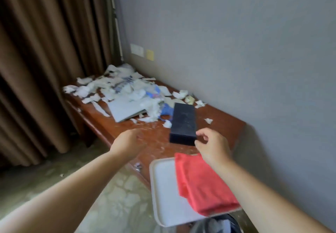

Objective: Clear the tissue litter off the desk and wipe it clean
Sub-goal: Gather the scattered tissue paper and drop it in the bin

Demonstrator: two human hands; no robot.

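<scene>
Torn tissue litter (116, 89) heaped at the wooden surface's (223, 121) far end, right hand (211, 141) pinching a black box's (183, 121) near corner, left hand (129, 140) knuckles-up, fingers hidden, grip unclear, red cloth (201, 183) on white tray (163, 187)

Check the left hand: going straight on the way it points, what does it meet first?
Probably the loose tissue scraps on the desk just beyond the left hand, then the grey laptop; depth is unclear.
</scene>
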